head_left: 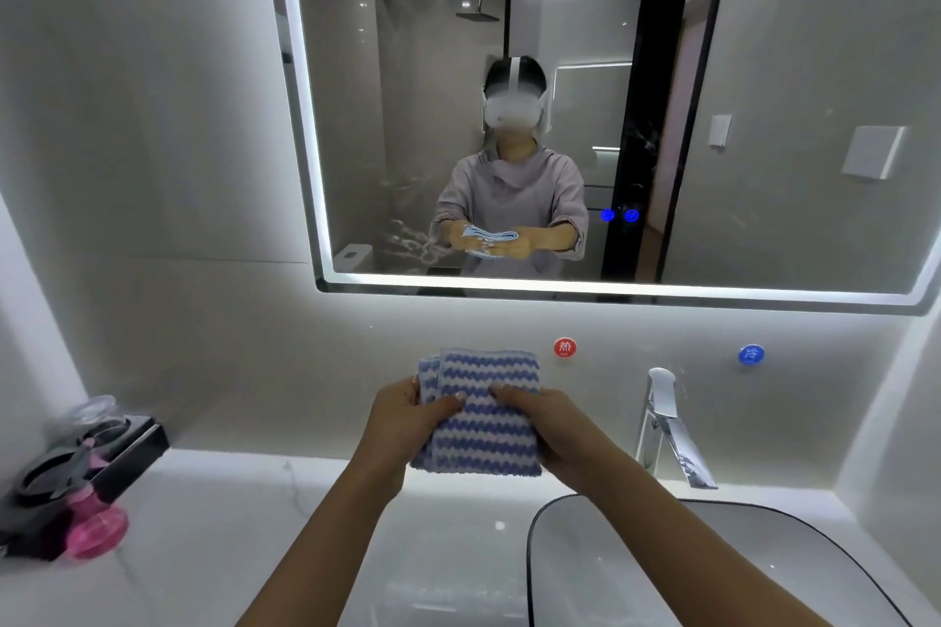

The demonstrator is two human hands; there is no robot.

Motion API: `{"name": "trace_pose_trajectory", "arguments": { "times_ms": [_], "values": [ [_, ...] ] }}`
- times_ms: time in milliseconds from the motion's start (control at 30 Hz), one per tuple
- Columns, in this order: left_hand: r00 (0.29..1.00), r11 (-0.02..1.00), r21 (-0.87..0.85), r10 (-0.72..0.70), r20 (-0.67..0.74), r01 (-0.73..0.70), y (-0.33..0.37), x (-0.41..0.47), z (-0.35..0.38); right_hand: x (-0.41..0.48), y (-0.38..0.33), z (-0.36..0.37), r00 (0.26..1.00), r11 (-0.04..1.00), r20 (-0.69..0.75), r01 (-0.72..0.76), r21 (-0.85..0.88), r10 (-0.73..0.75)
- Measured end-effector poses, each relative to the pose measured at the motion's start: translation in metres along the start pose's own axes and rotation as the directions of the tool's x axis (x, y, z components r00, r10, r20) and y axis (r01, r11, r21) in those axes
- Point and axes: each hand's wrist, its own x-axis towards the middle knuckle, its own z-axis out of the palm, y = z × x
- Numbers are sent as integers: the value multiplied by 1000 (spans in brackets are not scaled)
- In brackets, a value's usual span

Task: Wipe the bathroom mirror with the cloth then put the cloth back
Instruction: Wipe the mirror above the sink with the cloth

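A folded cloth (483,415) with blue and white zigzag stripes is held up in front of me above the white counter. My left hand (407,415) grips its left edge, thumb on top. My right hand (547,423) grips its right edge the same way. The lit-edged bathroom mirror (417,82) hangs on the wall above and beyond the cloth. It shows smeary streaks near its lower left and reflects a person holding the cloth in both hands.
A chrome tap (667,428) stands at the right behind a dark-rimmed basin (532,555). Red (564,347) and blue (751,354) round labels sit on the wall. A black tray (127,448) and a pink spray bottle (94,519) are on the counter's left.
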Motion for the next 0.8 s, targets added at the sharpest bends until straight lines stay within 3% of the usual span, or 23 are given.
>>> {"name": "trace_pose_trajectory", "arguments": {
  "times_ms": [100,400,633,800],
  "values": [
    [1000,1000,-14,1,28,-1,3,11,-15,11,-1,12,999,996,29,-27,86,25],
    [996,997,-75,1,88,6,1,46,-97,50,8,92,999,996,-11,32,78,-31],
    [988,1000,4,16,153,-16,5,72,-171,78,19,165,998,993,53,18,116,-24],
    [988,998,59,24,155,-33,8,92,-208,93,18,201,998,991,-22,59,120,-57]
  ]
}}
